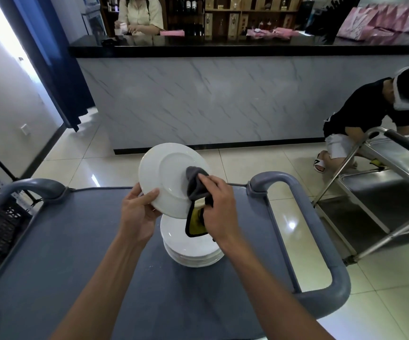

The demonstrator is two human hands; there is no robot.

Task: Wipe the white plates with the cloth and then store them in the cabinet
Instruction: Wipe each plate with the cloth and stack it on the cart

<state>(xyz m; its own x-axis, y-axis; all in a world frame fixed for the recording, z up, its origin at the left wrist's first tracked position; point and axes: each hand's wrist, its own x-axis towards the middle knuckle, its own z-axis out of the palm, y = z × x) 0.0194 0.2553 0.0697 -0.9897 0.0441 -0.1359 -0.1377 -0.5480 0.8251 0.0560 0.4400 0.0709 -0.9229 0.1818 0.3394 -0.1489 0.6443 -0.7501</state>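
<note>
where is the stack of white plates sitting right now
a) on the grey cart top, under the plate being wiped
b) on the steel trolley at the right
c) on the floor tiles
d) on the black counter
a: the stack of plates rests on the grey cart top, right below the tilted plate that the left hand holds while the right hand presses the cloth to it.

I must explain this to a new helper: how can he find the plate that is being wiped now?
Find the grey cart; a stack of white plates stands on it. Above that stack, the left hand holds one plate tilted. Only this plate is lifted, with the grey cloth pressed on it.
</note>
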